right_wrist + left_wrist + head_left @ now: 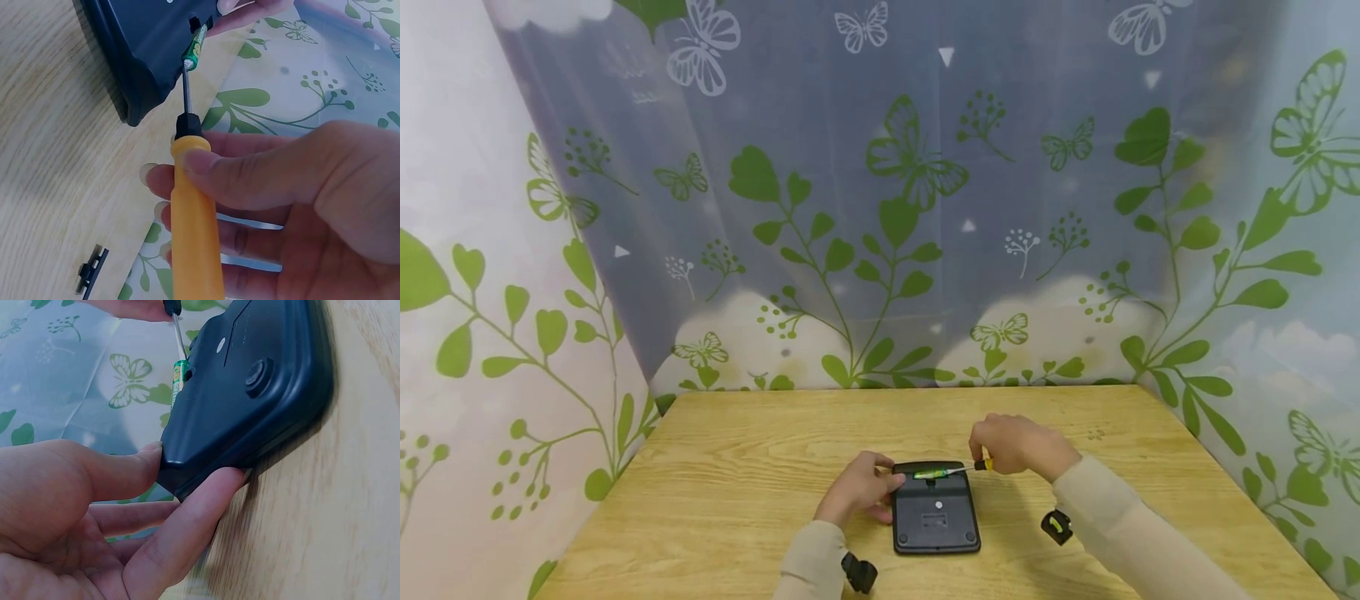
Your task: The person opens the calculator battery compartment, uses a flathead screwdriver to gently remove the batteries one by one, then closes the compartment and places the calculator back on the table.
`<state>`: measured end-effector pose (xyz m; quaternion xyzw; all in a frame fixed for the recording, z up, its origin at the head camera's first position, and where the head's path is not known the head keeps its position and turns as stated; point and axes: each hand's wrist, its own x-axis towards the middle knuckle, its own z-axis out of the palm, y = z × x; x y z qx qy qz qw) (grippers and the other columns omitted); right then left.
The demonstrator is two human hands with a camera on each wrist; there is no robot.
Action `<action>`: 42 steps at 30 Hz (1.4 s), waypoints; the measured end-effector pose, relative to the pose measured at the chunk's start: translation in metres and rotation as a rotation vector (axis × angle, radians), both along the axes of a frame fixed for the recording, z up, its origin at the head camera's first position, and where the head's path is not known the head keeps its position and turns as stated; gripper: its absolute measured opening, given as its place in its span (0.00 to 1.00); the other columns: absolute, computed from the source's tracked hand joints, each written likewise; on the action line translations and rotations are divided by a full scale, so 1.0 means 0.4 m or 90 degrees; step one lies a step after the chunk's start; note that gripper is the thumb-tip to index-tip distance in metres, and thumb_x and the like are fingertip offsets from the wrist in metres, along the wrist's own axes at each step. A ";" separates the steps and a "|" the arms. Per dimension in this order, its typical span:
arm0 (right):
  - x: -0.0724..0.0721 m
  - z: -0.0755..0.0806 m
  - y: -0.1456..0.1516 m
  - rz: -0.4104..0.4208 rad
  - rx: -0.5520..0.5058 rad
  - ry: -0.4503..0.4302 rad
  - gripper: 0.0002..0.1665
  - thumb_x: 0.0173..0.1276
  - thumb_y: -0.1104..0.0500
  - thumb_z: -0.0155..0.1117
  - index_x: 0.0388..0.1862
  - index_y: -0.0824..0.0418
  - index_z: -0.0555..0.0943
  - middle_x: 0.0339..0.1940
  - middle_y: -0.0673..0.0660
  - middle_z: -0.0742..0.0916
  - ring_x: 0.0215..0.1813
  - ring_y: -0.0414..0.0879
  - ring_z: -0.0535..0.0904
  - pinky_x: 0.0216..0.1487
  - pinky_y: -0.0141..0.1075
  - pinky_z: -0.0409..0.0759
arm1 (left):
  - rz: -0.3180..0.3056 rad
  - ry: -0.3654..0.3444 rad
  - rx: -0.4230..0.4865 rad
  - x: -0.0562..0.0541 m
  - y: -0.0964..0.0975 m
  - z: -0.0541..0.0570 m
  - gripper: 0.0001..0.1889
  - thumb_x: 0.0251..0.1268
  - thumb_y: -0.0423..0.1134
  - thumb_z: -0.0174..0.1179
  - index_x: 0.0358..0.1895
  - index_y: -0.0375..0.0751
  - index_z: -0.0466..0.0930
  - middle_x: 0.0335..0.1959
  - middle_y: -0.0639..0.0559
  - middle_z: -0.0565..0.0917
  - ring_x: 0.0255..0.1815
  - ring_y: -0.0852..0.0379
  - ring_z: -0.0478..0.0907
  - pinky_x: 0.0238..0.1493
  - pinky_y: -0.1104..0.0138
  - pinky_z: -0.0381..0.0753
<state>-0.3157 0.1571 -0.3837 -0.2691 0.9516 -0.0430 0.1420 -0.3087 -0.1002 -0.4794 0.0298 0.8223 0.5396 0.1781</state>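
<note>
A black calculator (937, 521) lies with its underside up on the table, round feet and a small white sticker showing. My left hand (859, 492) pinches its far left corner, thumb on the upper face and a finger along the side in the left wrist view. Across the slot near the far edge is a green battery (931, 474), also in view from the right wrist (196, 47). My right hand (1018, 444) grips a screwdriver (195, 225) by its yellow handle. The metal shaft points left, its tip right at the battery's end.
A small black plastic piece (92, 272) lies on the wooden table (737, 467) near its edge. Patterned curtain (865, 250) with leaves and butterflies hangs behind the table and at both sides. Black camera mounts (1057, 527) sit at the wrists.
</note>
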 end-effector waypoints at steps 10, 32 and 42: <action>0.006 0.004 0.010 0.027 -0.024 0.058 0.14 0.64 0.74 0.70 0.40 0.58 0.91 0.42 0.55 0.91 0.42 0.52 0.87 0.40 0.45 0.89 | 0.004 0.005 -0.001 -0.001 0.002 0.007 0.27 0.76 0.36 0.61 0.72 0.28 0.69 0.42 0.40 0.84 0.36 0.52 0.86 0.29 0.61 0.92; 0.011 -0.007 0.116 0.003 -0.034 0.062 0.16 0.66 0.78 0.62 0.40 0.58 0.81 0.37 0.54 0.86 0.35 0.45 0.79 0.35 0.40 0.82 | 0.002 0.001 -0.003 0.005 0.003 0.008 0.26 0.76 0.36 0.61 0.71 0.27 0.69 0.42 0.40 0.84 0.36 0.52 0.86 0.29 0.62 0.92; 0.020 -0.011 0.157 -0.019 -0.028 0.059 0.14 0.68 0.77 0.63 0.42 0.59 0.81 0.38 0.56 0.86 0.35 0.45 0.79 0.33 0.37 0.79 | 0.001 0.002 0.005 0.004 0.005 0.003 0.27 0.76 0.36 0.61 0.72 0.27 0.69 0.43 0.40 0.84 0.37 0.52 0.86 0.29 0.61 0.92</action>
